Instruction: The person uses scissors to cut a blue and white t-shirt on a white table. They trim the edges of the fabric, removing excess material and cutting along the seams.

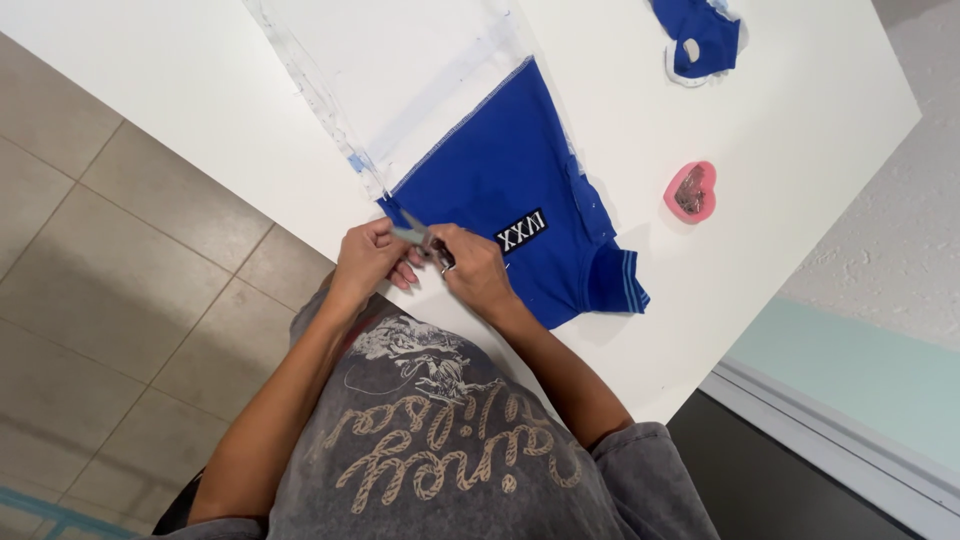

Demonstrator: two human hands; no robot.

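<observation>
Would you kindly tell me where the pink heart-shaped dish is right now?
In the head view, the pink heart-shaped dish sits on the white table, to the right of the blue shirt and below the small blue fabric piece.

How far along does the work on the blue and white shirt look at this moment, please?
The blue and white shirt lies spread on the white table. Both hands, left hand and right hand, work a small tool at its edge. A blue fabric piece lies apart, untouched.

Shirt point(510, 190) lies on the table point(150, 80); heart-shaped dish point(690, 191) to its right, fabric piece point(703, 35) beyond.
</observation>
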